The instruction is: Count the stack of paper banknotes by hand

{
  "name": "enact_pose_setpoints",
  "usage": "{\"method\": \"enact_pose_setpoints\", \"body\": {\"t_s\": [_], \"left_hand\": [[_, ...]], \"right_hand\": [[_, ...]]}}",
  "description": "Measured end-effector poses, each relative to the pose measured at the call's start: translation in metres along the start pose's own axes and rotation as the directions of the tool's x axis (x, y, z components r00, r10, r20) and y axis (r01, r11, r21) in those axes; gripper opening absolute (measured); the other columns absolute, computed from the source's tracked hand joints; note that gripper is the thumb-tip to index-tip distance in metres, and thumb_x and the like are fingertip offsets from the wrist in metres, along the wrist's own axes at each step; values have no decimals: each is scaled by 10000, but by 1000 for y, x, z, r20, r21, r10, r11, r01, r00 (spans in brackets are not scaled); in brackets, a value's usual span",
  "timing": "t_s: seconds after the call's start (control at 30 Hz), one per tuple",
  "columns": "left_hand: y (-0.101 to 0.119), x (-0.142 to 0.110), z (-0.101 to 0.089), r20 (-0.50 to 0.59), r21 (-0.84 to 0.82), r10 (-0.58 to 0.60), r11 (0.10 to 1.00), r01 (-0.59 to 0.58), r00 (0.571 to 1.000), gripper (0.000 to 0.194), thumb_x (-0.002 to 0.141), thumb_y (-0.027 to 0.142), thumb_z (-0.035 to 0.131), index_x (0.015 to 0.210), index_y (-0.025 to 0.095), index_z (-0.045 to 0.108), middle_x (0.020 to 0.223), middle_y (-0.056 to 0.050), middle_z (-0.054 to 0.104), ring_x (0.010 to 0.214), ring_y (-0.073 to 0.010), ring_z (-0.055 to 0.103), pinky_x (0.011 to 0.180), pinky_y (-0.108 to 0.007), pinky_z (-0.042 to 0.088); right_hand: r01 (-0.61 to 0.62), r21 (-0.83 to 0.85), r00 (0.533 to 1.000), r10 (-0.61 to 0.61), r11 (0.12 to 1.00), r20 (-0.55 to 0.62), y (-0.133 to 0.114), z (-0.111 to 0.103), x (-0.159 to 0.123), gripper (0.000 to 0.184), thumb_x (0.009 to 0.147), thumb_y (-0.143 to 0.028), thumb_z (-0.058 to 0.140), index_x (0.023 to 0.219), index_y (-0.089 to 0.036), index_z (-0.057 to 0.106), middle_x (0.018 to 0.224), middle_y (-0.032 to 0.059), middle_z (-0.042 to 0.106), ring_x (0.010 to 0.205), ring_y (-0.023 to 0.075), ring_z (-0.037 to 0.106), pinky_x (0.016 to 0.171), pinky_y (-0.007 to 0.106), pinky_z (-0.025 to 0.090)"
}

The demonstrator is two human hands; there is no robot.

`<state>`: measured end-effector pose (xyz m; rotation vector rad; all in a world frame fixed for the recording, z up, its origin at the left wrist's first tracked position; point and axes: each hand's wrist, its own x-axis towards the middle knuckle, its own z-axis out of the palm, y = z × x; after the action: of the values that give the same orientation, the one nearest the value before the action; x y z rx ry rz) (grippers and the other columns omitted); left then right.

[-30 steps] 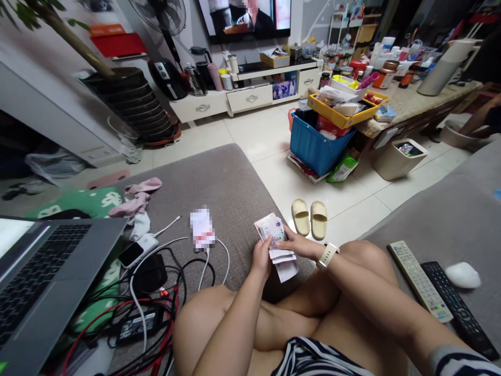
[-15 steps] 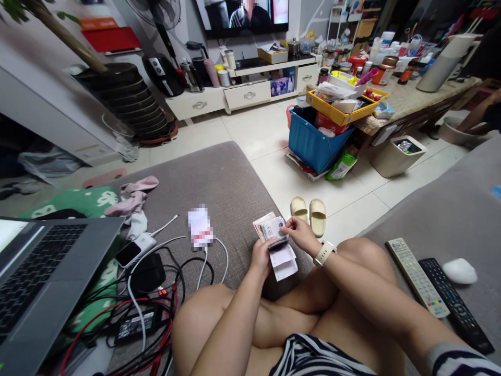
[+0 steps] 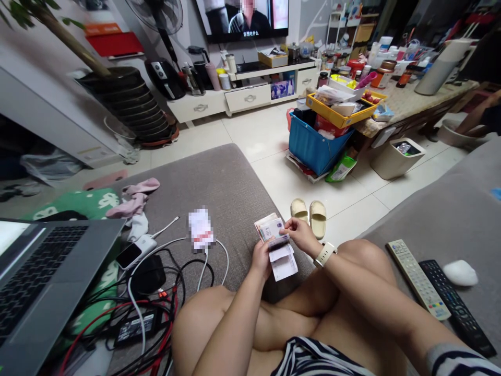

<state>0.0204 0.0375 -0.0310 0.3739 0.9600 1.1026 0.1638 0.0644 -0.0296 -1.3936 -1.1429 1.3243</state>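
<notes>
the left hand (image 3: 261,257) holds a fanned stack of pale, printed paper banknotes (image 3: 271,227), its fingers closed round the lower part. the right hand (image 3: 300,235) has its fingers drawn narrow, pinching the right edge of the top note (image 3: 278,224); sheets this thin and slippery call for a light, separate pinch. just below the fingers, creased whitish paper flaps (image 3: 284,267) hang in flat, squarish folds. left of them, on the woven grey fabric seat (image 3: 235,183), lies a blurred white-and-red rectangular thing (image 3: 201,228) beside a white cable (image 3: 203,269). beyond the right fingers sit smooth, rounded cream slippers (image 3: 318,219) on glossy floor tiles (image 3: 274,169).
</notes>
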Motion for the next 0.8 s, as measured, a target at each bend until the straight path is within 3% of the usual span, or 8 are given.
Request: {"method": "enact_pose_setpoints", "body": {"t_s": [0.13, 0.33, 0.8], "left_hand": [[3, -1, 1, -46, -27, -31, 999, 30, 998, 439, 654, 283, 764, 1030, 71, 683, 842, -104, 747, 700, -221, 695, 724, -342, 539], [6, -2, 2, -33, -93, -107, 990, 103, 994, 456, 722, 310, 710, 1102, 66, 649, 891, -122, 746, 754, -252, 707, 767, -387, 547], [4, -1, -2, -63, -26, -73, 997, 71, 995, 404, 715, 358, 724, 1013, 90, 670, 822, -102, 741, 663, -235, 692, 688, -368, 541]], "right_hand": [[5, 54, 1000, -6, 999, 16, 1, 2, 0, 306, 620, -357, 770, 764, -175, 570, 618, -45, 544, 559, 114, 502, 547, 243, 403], [16, 83, 999, -20, 996, 43, 0, 3, -2, 293, 645, -358, 753, 779, -168, 576, 608, -45, 535, 544, 107, 480, 531, 236, 390], [66, -26, 998, -66, 997, 2, 7, 4, 1, 287, 692, -399, 723, 686, -174, 545, 622, -24, 544, 567, 121, 488, 531, 239, 381]]}}
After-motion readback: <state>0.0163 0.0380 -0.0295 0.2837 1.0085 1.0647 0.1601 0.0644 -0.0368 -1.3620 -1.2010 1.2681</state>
